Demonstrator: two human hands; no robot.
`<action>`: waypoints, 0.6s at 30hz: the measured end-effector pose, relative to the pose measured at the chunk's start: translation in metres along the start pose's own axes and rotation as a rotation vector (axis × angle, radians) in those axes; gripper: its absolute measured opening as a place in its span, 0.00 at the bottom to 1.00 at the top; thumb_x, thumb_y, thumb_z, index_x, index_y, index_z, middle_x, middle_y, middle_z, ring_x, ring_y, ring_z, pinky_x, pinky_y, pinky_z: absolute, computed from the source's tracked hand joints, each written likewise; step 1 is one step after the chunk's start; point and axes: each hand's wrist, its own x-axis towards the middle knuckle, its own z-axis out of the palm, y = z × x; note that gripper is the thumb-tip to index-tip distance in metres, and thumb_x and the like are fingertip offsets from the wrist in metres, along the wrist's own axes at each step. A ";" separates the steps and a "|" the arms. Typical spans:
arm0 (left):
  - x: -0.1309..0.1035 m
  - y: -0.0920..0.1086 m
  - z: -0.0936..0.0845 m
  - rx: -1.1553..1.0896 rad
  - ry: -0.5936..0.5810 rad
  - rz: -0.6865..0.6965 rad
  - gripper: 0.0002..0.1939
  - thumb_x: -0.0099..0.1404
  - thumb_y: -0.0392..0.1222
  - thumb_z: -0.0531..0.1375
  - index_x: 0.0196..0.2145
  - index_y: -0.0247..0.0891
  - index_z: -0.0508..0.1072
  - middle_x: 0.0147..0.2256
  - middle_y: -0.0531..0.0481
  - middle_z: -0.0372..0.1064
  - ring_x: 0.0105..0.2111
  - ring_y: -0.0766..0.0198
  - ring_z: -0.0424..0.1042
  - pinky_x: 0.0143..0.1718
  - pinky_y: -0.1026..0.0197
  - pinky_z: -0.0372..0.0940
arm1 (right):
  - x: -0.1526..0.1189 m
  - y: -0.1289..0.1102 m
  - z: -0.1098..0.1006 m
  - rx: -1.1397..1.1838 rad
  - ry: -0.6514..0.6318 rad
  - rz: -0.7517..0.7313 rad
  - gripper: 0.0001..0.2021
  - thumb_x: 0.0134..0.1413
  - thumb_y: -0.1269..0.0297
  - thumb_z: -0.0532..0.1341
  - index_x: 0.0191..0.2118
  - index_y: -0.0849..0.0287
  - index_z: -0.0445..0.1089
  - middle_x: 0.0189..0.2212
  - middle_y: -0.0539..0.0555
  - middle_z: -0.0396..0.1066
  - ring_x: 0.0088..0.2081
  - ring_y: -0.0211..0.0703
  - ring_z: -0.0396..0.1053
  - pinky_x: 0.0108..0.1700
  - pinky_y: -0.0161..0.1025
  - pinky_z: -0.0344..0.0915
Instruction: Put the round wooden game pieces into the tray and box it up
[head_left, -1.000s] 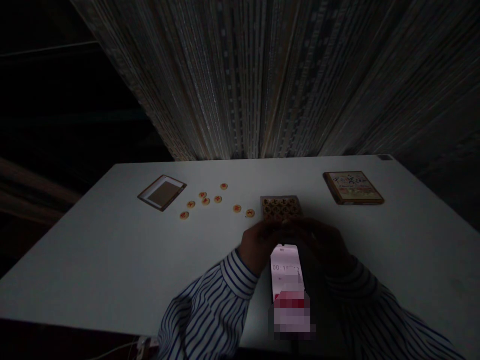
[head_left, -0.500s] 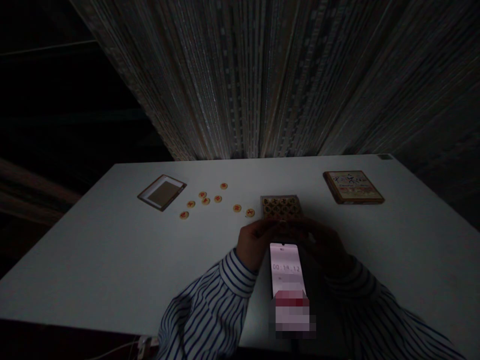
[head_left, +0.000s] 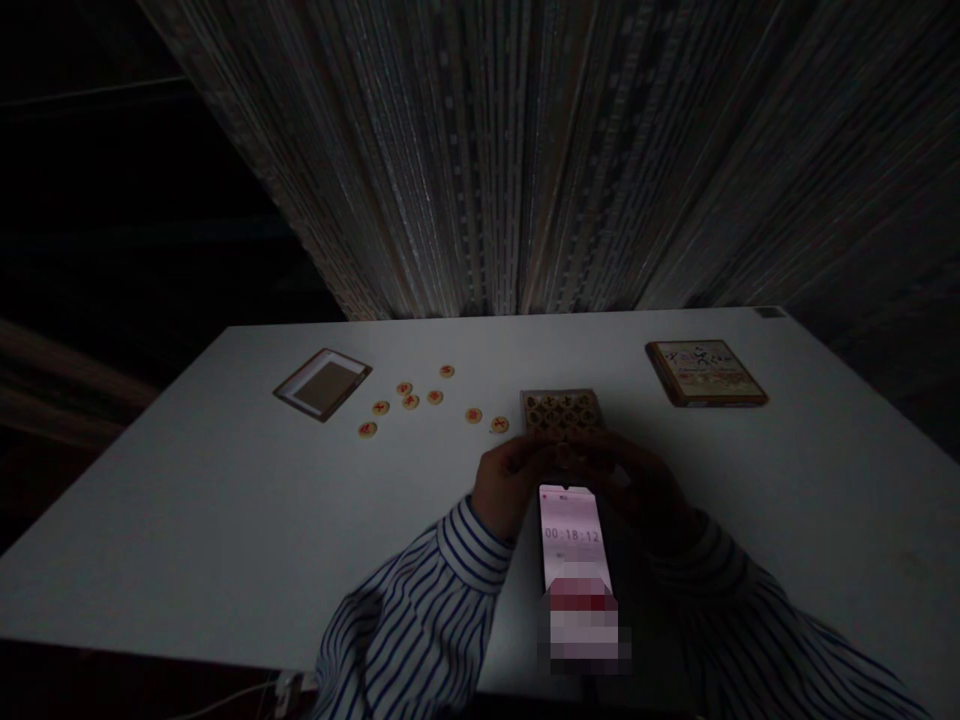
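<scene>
My left hand (head_left: 510, 488) and my right hand (head_left: 641, 488) meet at the near edge of a small tray (head_left: 597, 396) of Chinese chess pieces. The fingers of both are bent and drawn together. Something small and pale shows faintly between the fingertips, too dark to name. Rows of round pieces (head_left: 561, 410) fill the visible far part of the tray; my hands cover its near part. Close to the tray's left side lie a red-marked piece (head_left: 500, 425) and another piece (head_left: 473, 415). Just below my hands lies a lit phone (head_left: 571, 535) with a timer.
Several more red-marked pieces (head_left: 410, 401) are scattered left of centre on the white table (head_left: 247, 520). A shallow open box or lid (head_left: 322, 385) sits at the far left. A flat printed box (head_left: 706, 373) is at the right. Striped curtains (head_left: 510, 180) hang behind the table.
Almost nothing differs. Both hands stay at the tray with only slight finger movement, and the loose pieces keep their places. The digits on the phone have changed.
</scene>
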 end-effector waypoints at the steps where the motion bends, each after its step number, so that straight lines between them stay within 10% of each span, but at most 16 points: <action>1: 0.000 0.000 0.000 -0.011 0.002 -0.006 0.12 0.52 0.42 0.61 0.33 0.33 0.77 0.32 0.44 0.76 0.32 0.61 0.74 0.35 0.60 0.67 | 0.000 -0.001 0.000 -0.011 0.002 0.003 0.09 0.53 0.62 0.58 0.39 0.56 0.70 0.31 0.54 0.73 0.30 0.38 0.71 0.29 0.35 0.71; 18: 0.000 -0.007 -0.001 -0.007 -0.085 -0.009 0.14 0.56 0.44 0.58 0.36 0.33 0.76 0.34 0.44 0.76 0.34 0.59 0.73 0.36 0.58 0.68 | -0.001 -0.001 0.002 -0.015 -0.021 0.098 0.09 0.52 0.60 0.59 0.37 0.57 0.71 0.27 0.53 0.72 0.27 0.37 0.69 0.26 0.35 0.70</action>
